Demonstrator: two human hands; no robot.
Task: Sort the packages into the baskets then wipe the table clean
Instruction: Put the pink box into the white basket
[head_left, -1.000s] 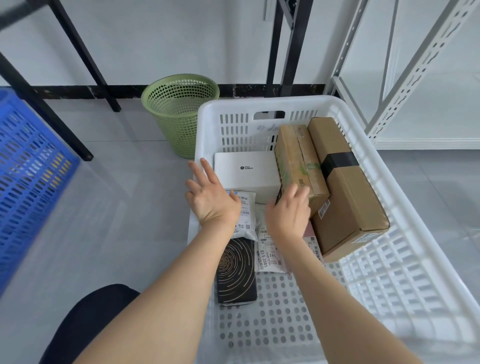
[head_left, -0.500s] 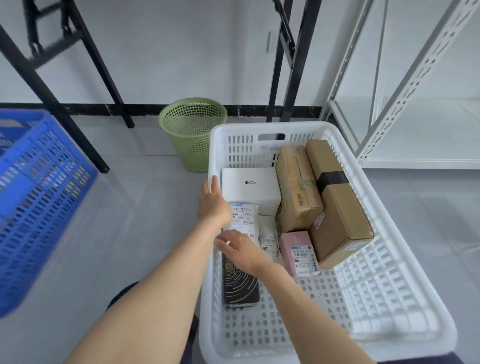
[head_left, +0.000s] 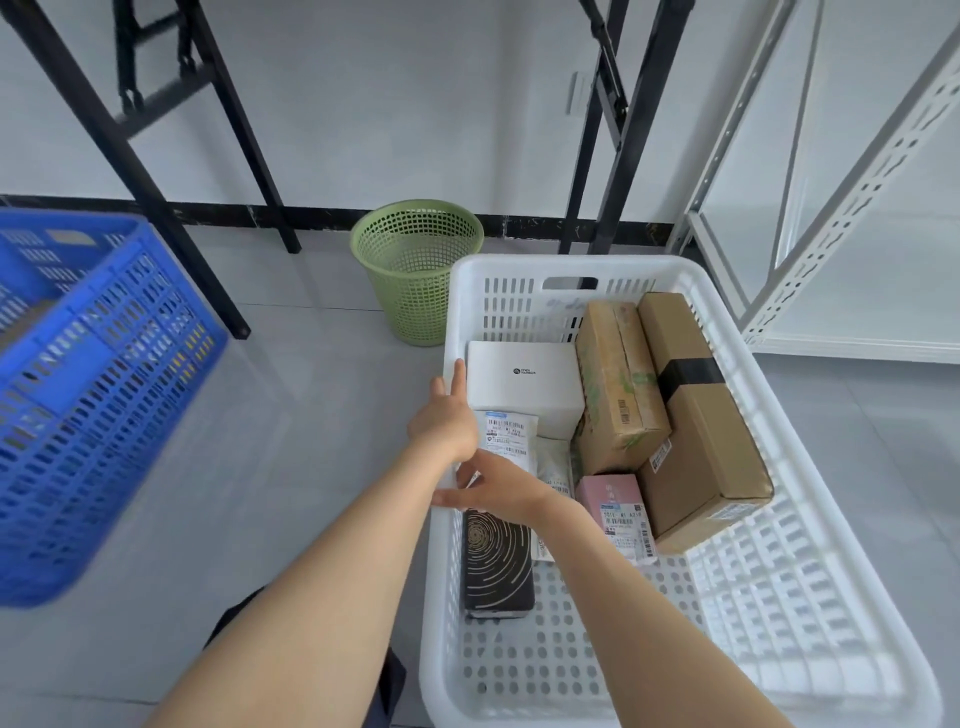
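a big white plastic basket with holes (head_left: 779, 582) sits on the grey floor (head_left: 291, 467) at 5 o'clock in the view. the packages lie inside it. a flat white box (head_left: 524, 387) is at 11 o'clock in the basket. a long brown cardboard box (head_left: 618, 384) and a bigger brown cardboard box with a black tape band (head_left: 701, 447) lie side by side at 1 o'clock, touching. a small pink box with a label (head_left: 615, 506) sits just under them. a black box with gold swirl lines (head_left: 496, 564) lies at 8 o'clock, by the left wall. a soft white mail bag with a label (head_left: 511, 431) lies between the white box and the black box.

the left hand (head_left: 447, 421) is at the basket's left wall, released, its fingers straight beside the white box. the right hand (head_left: 498, 491) is on the low end of the mail bag, fingers pointing to 9 o'clock. i cannot tell if it is grasping the bag.

a blue plastic basket (head_left: 93, 395) is at 9 o'clock in the view, blurry. a round green mesh bin (head_left: 415, 270) stands at 12 o'clock, just behind the white basket.
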